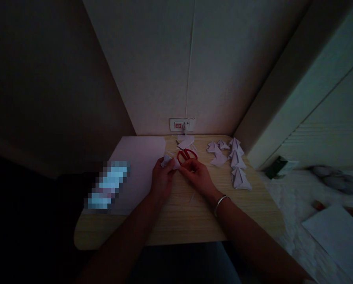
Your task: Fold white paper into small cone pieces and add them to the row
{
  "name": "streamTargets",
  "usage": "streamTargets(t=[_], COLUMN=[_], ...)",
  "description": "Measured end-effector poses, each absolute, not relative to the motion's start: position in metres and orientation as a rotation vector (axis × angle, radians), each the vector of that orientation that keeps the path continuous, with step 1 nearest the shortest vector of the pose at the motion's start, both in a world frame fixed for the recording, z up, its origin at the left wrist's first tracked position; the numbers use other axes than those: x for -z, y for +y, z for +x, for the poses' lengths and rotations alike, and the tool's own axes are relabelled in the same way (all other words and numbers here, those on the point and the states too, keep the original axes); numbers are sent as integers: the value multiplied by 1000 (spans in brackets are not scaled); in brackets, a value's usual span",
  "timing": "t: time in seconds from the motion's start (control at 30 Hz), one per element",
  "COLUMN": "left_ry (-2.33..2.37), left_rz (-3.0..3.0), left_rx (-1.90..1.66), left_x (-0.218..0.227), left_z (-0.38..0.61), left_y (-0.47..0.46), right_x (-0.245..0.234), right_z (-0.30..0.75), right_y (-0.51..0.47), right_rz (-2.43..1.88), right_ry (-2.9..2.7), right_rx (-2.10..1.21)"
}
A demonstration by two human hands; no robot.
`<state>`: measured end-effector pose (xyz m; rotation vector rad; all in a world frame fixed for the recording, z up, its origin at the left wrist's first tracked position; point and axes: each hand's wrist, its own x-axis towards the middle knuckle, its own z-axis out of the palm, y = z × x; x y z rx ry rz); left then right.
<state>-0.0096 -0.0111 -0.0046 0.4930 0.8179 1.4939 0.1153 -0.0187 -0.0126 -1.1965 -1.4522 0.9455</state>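
Both hands meet over the middle of a small wooden table (179, 225). My left hand (162, 179) and my right hand (197, 176) pinch a small piece of white folded paper (169, 162) between their fingertips. My right wrist wears a silver bracelet (220, 203). Red-handled scissors (185, 154) lie on the table just behind the hands, touching neither.
A large white sheet (137, 165) covers the table's left part, with a blurred-out object (108, 185) on it. Several folded white paper triangles (237, 165) lie at the right rear. A wall socket (182, 124) sits behind. A bed with white paper (338, 232) lies on the right.
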Motion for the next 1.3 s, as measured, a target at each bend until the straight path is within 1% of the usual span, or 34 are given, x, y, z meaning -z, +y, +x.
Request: streamTargets(t=[0.1, 0.23, 0.37, 0.47, 0.57, 0.87, 1.3], left_ry=[800, 791, 874, 955, 931, 927, 941], left_rz=[506, 590, 697, 706, 650, 650, 689], left_rx=[-1477, -1447, -1352, -1321, -1380, -1354, -1349], left_x=[5, 6, 8, 9, 9, 6, 8], left_z=[-10, -10, -10, -9, -9, -8, -9], left_y=[-12, -14, -15, -15, -14, -16, -15], right_x=[13, 14, 15, 13, 11, 12, 12], right_z=[114, 116, 118, 118, 116, 118, 119], right_y=[-19, -16, -15, -16, -17, -16, -18], right_rz=[-1182, -1211, -1217, -1208, -1190, -1222, -1239], right_ry=[-1475, -1366, -1297, -1217, -1185, -1364, -1409], right_rx=[-919, -930, -937, -1030, -1114, -875, -810])
